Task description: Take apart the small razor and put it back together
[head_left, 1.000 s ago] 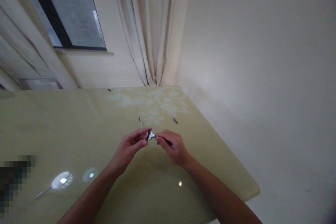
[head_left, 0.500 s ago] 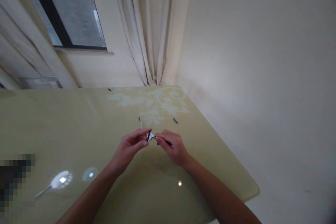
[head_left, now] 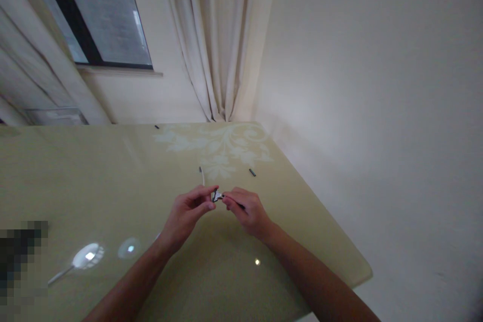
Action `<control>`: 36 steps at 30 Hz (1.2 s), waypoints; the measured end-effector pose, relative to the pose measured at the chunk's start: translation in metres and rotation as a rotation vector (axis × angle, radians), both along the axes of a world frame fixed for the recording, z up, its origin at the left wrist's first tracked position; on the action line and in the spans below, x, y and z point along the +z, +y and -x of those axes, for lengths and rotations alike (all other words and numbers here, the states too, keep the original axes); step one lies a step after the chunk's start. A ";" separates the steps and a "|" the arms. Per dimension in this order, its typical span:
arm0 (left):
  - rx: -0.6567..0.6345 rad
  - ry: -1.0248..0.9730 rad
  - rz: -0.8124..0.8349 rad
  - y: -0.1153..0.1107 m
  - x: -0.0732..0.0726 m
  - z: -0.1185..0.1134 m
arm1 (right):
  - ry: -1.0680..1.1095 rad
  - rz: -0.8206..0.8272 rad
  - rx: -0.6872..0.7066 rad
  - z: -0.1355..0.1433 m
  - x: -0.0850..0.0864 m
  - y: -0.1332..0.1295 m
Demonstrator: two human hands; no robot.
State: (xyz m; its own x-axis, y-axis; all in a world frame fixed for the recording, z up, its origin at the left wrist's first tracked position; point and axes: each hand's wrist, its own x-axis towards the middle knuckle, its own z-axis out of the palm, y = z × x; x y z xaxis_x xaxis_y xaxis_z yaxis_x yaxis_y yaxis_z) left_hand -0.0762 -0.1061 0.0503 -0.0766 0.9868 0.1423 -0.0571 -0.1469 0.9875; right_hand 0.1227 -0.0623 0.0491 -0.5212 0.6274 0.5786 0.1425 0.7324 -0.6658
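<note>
Both hands meet above the pale green table [head_left: 320,241], on what looks like a razor [head_left: 217,195], with a dark-edged head, a silvery-white neck and a dark handle. My left hand [head_left: 184,216] pinches the head between thumb and fingertips. My right hand [head_left: 247,211] is closed around the handle, most of which its fingers hide. Just beyond the left fingertips lies a thin white stick [head_left: 203,176] with a dark tip, its near end hidden by the hand. A small dark strip [head_left: 252,172] rests beyond my right hand.
Another small dark piece [head_left: 156,127] lies near the table's far edge. Lamp light reflects off the glossy top. Pale curtains [head_left: 215,35] and a window [head_left: 105,15] stand behind the table, and a bare wall [head_left: 358,100] runs along its right side.
The hands hold almost the same pose, with the left fingertips and the razor's head shifting very slightly. The view has tilted a little.
</note>
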 end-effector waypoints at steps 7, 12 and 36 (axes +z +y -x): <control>-0.023 -0.016 0.029 0.000 -0.004 0.001 | -0.021 -0.021 0.007 -0.001 0.000 0.000; -0.041 -0.032 0.012 -0.001 0.002 0.001 | 0.071 0.029 -0.014 0.001 0.000 -0.003; -0.013 0.181 -0.153 -0.001 -0.007 0.006 | 0.072 0.090 0.065 -0.005 0.003 0.003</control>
